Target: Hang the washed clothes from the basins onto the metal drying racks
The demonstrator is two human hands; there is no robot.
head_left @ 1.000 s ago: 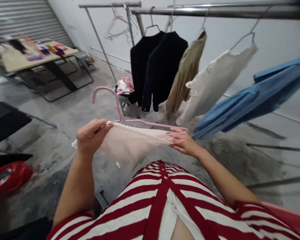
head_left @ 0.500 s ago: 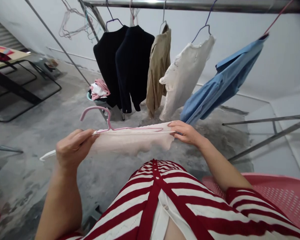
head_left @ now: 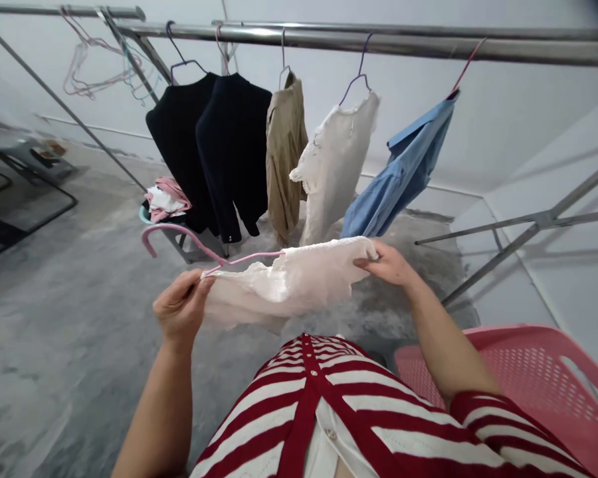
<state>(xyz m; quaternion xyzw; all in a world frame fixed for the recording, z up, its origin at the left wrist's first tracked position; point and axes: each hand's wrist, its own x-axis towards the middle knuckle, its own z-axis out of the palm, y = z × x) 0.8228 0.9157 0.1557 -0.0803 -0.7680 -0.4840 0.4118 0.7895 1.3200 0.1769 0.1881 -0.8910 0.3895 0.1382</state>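
1. Left hand (head_left: 179, 309) pinched one edge of the sheer off-white cloth garment (head_left: 299, 282), beside the slim pink hook-topped hanger (head_left: 194, 236); I couldn't tell if it gripped both.
2. Right hand (head_left: 391, 263) pinched the far corner; garment hung between hands, hiding part of the hanger.
3. Looked light, limp, easily snagged; edges seemed best to grip.

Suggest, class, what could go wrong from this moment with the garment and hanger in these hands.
1. The thin white garment is pinched near its edges by the left hand and right hand, so a loosened grip could drop it onto the grey floor.
2. The pink hanger has an exposed hook, which might snag the dark tops if swung close.
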